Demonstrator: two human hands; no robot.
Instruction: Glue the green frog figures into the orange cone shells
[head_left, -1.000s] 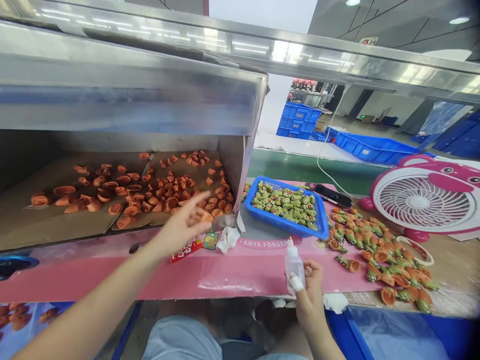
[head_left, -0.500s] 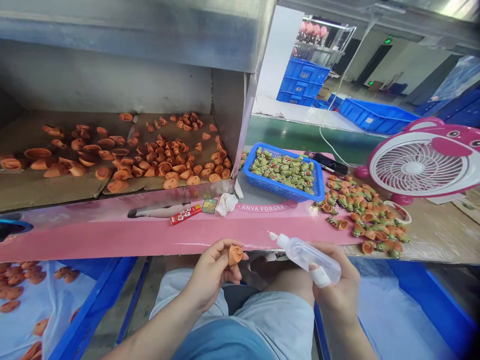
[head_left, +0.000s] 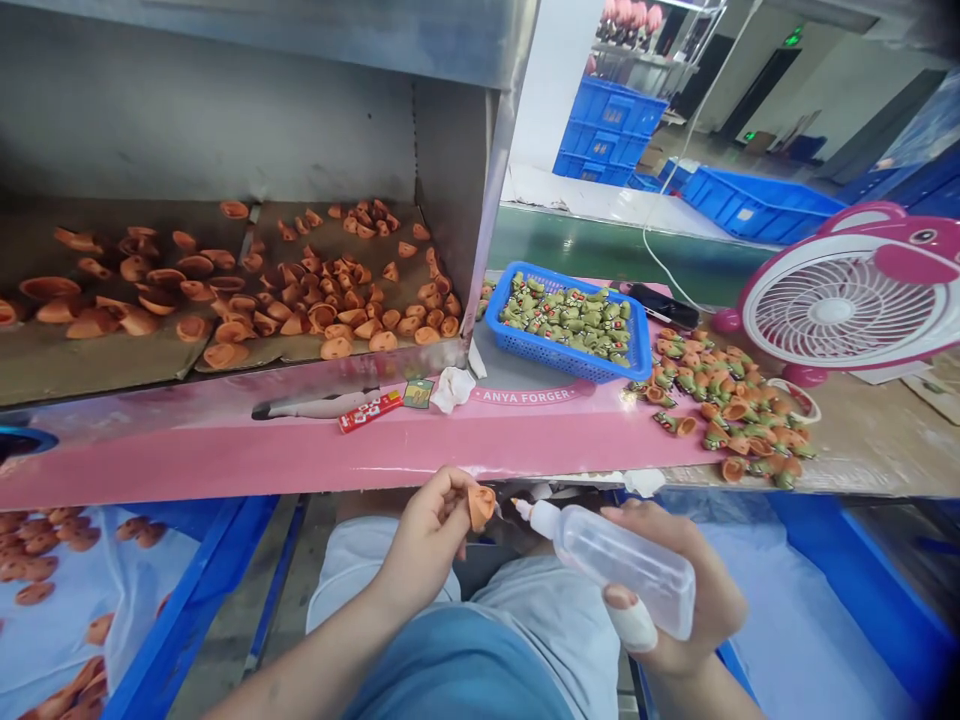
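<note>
Since the earlier frame the clear plastic squeeze bottle has closed in, its tip aimed at the orange moulded piece; a narrow gap remains, not touching; left hand pinches the piece in a narrow fingertip grip; right hand wraps the bottle, one finger bandaged; step in hand: bringing bottle to piece; pink board reads "ANYA FORGER"; red tube, label unreadable.

Pink bear-faced fan, blue plastic crates

A basket sits on the bench, left of the fan.
</note>
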